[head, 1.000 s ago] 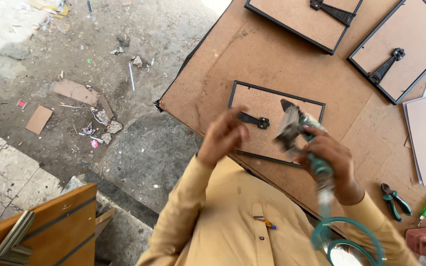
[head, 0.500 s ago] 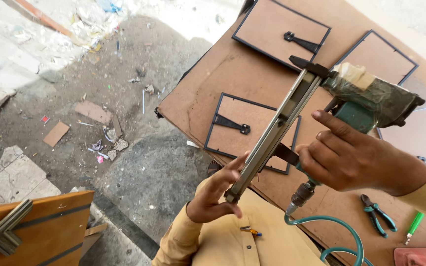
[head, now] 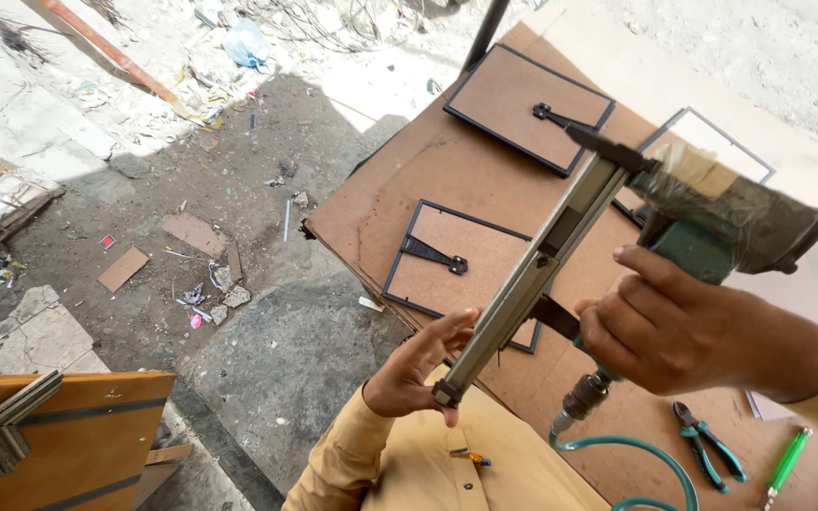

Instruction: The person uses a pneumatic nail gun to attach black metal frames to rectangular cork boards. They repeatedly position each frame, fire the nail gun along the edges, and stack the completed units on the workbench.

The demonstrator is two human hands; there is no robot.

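My right hand [head: 674, 326] grips the green handle of a pneumatic staple gun [head: 712, 222], raised in front of me above the brown board table [head: 409, 180]. The gun's long metal magazine [head: 532, 274] slants down to the left. My left hand [head: 418, 364] holds the magazine's lower end with its fingertips. A teal air hose [head: 646, 454] hangs from the handle's base. Below the gun lies a picture frame, back side up [head: 447, 260], with a black stand arm on it.
Two more frames, one at the far edge [head: 527, 109] and one behind the gun [head: 712, 137], lie back side up. Teal-handled pliers [head: 707, 445] and a green screwdriver [head: 788, 464] rest at the table's right. Littered ground lies to the left, with an orange wooden board [head: 59, 440] at lower left.
The staple gun has come up off the frame and nearer to my head. My left hand moved from the frame to the magazine's lower end.
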